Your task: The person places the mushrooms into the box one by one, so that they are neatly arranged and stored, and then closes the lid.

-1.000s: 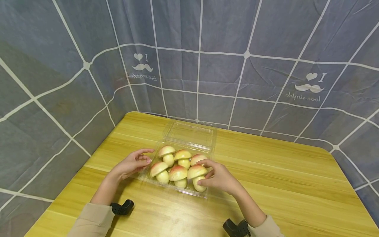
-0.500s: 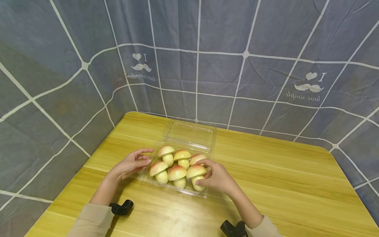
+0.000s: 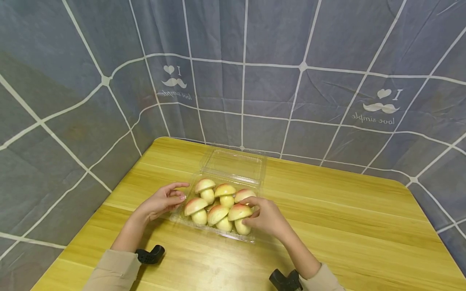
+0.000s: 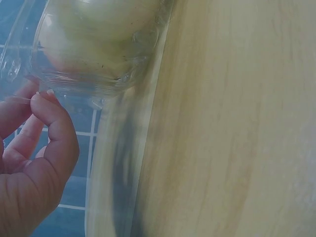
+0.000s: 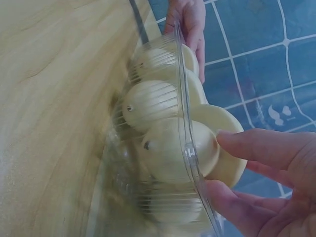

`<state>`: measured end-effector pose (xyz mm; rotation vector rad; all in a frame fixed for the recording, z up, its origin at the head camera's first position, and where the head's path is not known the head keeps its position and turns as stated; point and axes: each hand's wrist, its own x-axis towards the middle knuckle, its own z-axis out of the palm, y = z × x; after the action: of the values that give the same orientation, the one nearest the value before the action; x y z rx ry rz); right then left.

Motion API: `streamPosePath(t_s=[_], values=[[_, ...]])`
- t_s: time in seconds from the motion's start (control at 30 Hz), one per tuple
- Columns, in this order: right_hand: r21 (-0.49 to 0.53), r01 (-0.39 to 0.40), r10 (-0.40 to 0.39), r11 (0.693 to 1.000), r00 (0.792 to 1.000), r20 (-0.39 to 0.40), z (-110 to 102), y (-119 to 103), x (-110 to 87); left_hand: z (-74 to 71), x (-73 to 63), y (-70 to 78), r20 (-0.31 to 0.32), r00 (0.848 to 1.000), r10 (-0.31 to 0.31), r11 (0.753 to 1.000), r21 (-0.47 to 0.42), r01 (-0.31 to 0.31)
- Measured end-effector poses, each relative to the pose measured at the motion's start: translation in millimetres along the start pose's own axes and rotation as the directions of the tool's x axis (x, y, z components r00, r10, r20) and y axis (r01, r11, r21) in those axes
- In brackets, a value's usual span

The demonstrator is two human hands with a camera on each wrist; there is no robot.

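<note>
A clear plastic clamshell container [image 3: 181, 221] holds several pale yellow mushrooms [image 3: 196, 206] with reddish caps, in two rows. My left hand [image 3: 164, 202] is at the container's left side; in the left wrist view, its thumb and a finger pinch the thin plastic rim [image 4: 22, 98]. My right hand [image 3: 267, 216] grips the front right mushroom [image 3: 240, 212], fingers over the cap and thumb by the stem. In the right wrist view that mushroom [image 5: 224, 143] stands above the rim between the thumb and fingers. The right hand partly covers the back right mushroom [image 3: 244, 195].
The container's transparent lid [image 3: 233, 165] lies folded back on the far side. Everything rests on a yellow wood-grain table [image 3: 346, 214]. A blue-grey curtain [image 3: 269, 93] with white lines hangs along the back and left side.
My right hand has shifted slightly left with the front right mushroom. The front middle mushroom now leans, its cap tipped left and its stem swung right. The left hand stays put.
</note>
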<state>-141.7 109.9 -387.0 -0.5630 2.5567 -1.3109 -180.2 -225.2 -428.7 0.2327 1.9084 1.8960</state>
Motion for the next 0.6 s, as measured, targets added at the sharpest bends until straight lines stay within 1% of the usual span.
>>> streamPosePath(t_s=[0.17, 0.43, 0.6], values=[[0.017, -0.016, 0.016, 1.000, 1.000, 0.011, -2.9, 0.8, 0.7, 0.0, 0.5, -0.2, 0.001, 1.000, -0.001, 1.000, -0.005, 0.001], [0.100, -0.027, 0.023, 0.995, 0.999, 0.032, -6.3, 2.7, 0.3, 0.2, 0.1, -0.7, -0.015, 1.000, -0.010, 1.000, -0.003, 0.010], [0.129, -0.043, 0.039, 0.991, 0.999, 0.031, -8.2, 4.3, -1.3, 0.1, -0.5, -0.6, -0.009, 1.000, -0.006, 1.000, -0.006, 0.006]])
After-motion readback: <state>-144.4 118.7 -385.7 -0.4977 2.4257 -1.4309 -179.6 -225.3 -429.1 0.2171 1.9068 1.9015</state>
